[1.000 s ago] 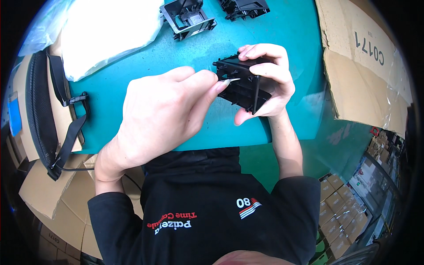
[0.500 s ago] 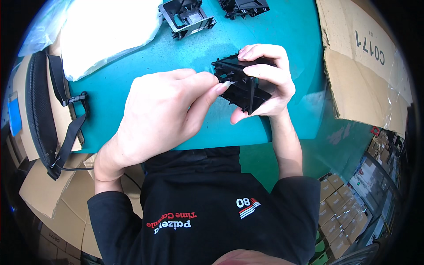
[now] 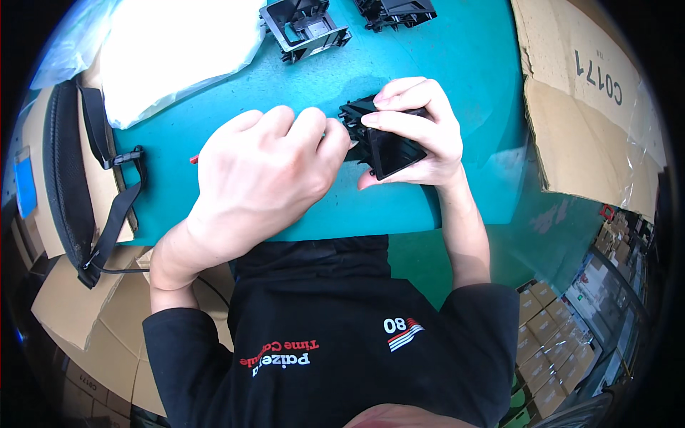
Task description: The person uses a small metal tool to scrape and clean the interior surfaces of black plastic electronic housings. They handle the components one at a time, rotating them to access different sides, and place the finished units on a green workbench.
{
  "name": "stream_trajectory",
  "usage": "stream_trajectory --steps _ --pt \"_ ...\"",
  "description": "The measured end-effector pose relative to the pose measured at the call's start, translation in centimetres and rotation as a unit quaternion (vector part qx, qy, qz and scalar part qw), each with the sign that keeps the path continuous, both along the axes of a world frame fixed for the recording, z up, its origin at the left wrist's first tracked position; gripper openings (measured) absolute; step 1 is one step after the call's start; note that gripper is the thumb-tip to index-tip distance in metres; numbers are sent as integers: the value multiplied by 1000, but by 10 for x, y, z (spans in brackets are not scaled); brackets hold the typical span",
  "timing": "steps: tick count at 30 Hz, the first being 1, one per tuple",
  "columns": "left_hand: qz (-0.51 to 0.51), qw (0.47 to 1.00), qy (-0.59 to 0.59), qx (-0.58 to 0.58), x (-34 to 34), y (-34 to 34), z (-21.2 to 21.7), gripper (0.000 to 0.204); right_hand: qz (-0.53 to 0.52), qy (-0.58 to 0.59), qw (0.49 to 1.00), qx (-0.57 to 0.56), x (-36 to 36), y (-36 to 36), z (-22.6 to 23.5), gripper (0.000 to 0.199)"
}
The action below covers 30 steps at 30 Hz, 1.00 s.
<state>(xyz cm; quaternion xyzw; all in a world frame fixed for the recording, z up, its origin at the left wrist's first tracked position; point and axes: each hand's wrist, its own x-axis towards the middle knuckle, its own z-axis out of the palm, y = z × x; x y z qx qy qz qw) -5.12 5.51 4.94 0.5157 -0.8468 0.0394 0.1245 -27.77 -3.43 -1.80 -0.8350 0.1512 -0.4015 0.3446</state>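
Above the near part of the table, my right hand (image 3: 431,135) grips a black plastic housing (image 3: 389,153). The housing is open-framed with small pegs along its edges, and its dark flat side now faces me. My left hand (image 3: 267,175) is closed, back upward, with its fingertips against the left side of the housing. A small pale tip (image 3: 353,144) shows at those fingertips; what it belongs to is hidden. Beyond the back of the left hand a small red piece (image 3: 194,160) shows, and I cannot tell whether the hand holds it.
Two more black plastic housings, one (image 3: 307,32) left and one (image 3: 394,13) right, sit at the far side of the green table (image 3: 471,93). A white plastic bag (image 3: 178,57) lies far left, near a black strap (image 3: 114,157). A cardboard box (image 3: 585,100) stands right.
My right hand has turned the housing and shifted slightly left. The left hand has rolled so that its knuckles face up. The red piece has come into sight.
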Motion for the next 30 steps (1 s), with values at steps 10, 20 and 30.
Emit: stream_trajectory --steps 10,20,30 --pt "9 984 177 22 7 -17 -10 23 -49 -54 996 -50 -4 -8 -1 72" --pt "-29 921 381 72 3 -21 -30 35 -59 -218 866 446 -6 1 -5 108" --pt "-30 945 323 30 -7 -23 -36 38 80 -342 627 695 -14 3 -24 93"
